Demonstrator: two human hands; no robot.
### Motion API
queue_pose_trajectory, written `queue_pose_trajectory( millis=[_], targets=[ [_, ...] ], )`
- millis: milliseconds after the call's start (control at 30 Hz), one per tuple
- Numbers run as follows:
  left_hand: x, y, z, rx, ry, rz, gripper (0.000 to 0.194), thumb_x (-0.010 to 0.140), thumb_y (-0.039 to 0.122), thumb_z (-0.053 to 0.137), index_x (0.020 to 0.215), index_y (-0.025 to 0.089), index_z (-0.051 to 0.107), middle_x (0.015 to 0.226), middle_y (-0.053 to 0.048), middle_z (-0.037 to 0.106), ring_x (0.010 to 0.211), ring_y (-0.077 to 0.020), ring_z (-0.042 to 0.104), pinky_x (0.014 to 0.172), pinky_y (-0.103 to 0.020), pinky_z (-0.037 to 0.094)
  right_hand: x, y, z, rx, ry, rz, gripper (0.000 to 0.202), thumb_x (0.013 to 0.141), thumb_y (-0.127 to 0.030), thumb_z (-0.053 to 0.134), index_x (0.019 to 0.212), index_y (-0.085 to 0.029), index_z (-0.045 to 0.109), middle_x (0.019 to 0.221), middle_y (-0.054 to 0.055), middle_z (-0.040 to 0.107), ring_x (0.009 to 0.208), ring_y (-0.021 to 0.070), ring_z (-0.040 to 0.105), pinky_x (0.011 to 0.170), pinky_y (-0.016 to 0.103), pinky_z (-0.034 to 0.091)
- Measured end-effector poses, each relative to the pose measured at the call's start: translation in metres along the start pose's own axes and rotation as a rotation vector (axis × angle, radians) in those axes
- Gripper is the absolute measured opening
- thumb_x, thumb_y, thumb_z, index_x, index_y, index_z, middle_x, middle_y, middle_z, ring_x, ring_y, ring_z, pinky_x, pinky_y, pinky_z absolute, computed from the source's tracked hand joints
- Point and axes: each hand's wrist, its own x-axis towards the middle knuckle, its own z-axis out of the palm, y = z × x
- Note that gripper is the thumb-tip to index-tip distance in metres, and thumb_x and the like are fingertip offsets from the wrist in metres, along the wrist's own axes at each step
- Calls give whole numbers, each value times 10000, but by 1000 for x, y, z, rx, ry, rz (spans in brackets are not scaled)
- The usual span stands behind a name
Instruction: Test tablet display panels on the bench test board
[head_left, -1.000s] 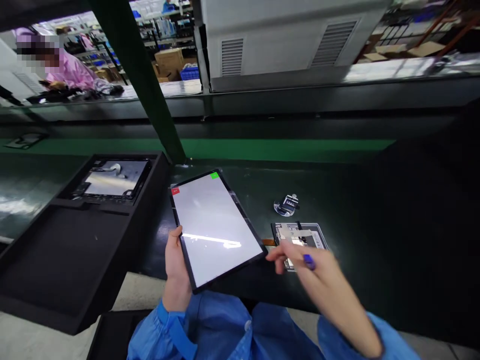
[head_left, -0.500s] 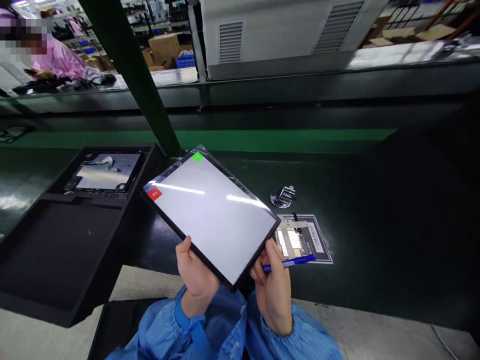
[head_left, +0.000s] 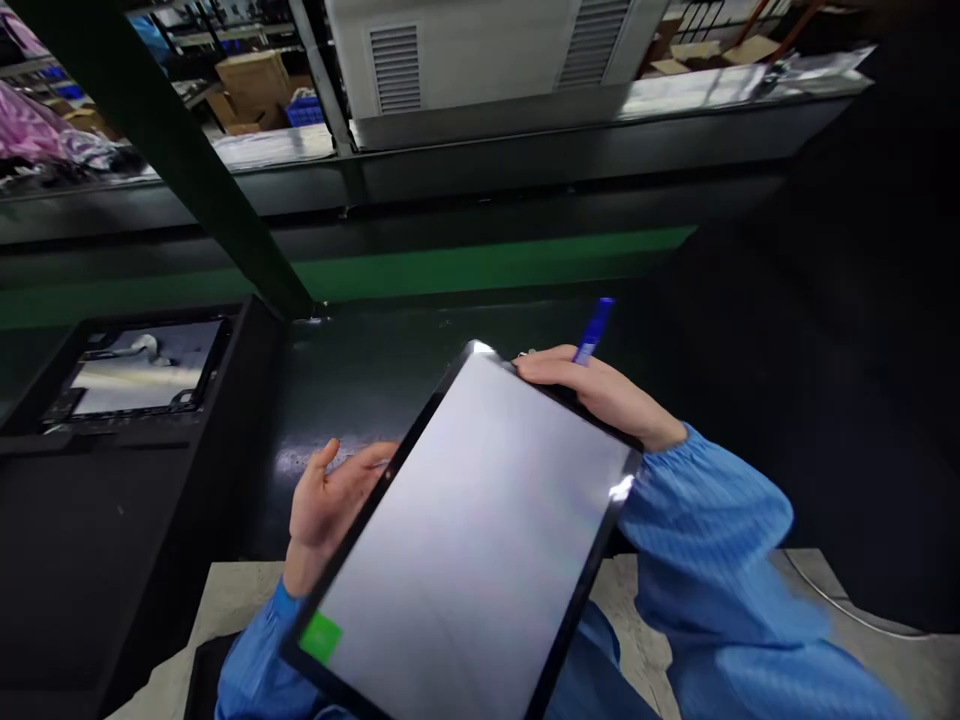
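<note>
Dark green bench (head_left: 420, 350), glossy, with a brighter green strip (head_left: 480, 265) along its far edge. 1 black tray (head_left: 112, 500) sits on its left side, hanging over the near edge.

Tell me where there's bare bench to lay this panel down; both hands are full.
Bare dark bench lies between the black tray and the right hand, behind the lit panel. More lies right of that hand, though in shadow. The left side is crowded by the tray, which holds another panel.

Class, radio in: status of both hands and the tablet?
Left hand and right hand grip tablet, screen lit. Right also holds blue pen. Nothing in the way.
</note>
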Motion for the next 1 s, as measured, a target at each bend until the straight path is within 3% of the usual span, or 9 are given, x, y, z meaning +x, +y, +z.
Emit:
queue_pose_trajectory(
  millis=[100,167,300,433,533,733,800,933,1000],
  targets=[
    [-4,-3,-1,101,-115,-117,407,530,489,768,752,151,726,788,-125,722,903,-393,699,805,-490,585,14,-18,13,-129,-651,129,369,827,-443,675,615,-144,631,568,-37,530,456,64,462,431,190,331],
    [-8,-12,-2,157,-42,-102,352,421,367,856,670,167,709,726,-88,717,871,-382,705,827,-468,583,22,-21,21,-165,-737,121,401,871,-424,642,591,-145,574,547,-48,477,443,52,421,425,189,294],
    [-17,-30,-2,154,203,-65,310,436,316,854,667,164,715,693,-62,714,834,-361,714,806,-434,591,33,-13,25,-258,-658,119,344,930,-395,583,724,-135,675,589,-23,564,444,49,379,438,203,263],
    [-19,-34,0,118,291,-2,260,439,325,798,621,169,698,705,-54,718,841,-364,714,764,-425,602,21,-2,9,-322,-235,-145,427,1006,-454,430,1008,-145,725,791,41,710,448,57,342,441,231,216],
    [-16,-30,1,78,341,103,231,415,317,793,504,184,627,653,-44,702,843,-370,714,755,-430,605,-2,6,-1,-477,-5,-343,380,1008,-426,443,899,-166,699,748,20,681,539,88,484,510,228,315],
    [-13,-31,1,84,381,235,200,419,291,791,550,200,671,573,-5,665,795,-348,718,785,-431,599,-36,21,7,-857,149,-661,222,949,-181,568,727,-177,564,606,-32,547,525,74,500,532,228,341],
    [-14,-34,1,101,339,240,203,457,300,790,620,201,721,607,-10,683,797,-342,717,797,-432,593,-44,21,9,-810,90,-744,195,936,-140,584,748,-185,558,633,-28,559,532,72,508,532,218,365],
    [-17,-40,-2,142,208,207,306,549,369,772,792,183,788,728,-51,727,814,-350,710,796,-443,583,-58,19,6,-452,-315,-808,166,962,-171,567,798,-197,559,613,-21,535,512,85,514,515,211,428],
    [-18,-42,-6,154,141,198,339,604,389,756,872,184,794,759,-52,732,846,-346,706,822,-435,572,-63,19,6,-331,-419,-808,190,981,-226,557,793,-197,559,575,-18,515,484,91,507,486,221,423]
  ],
)
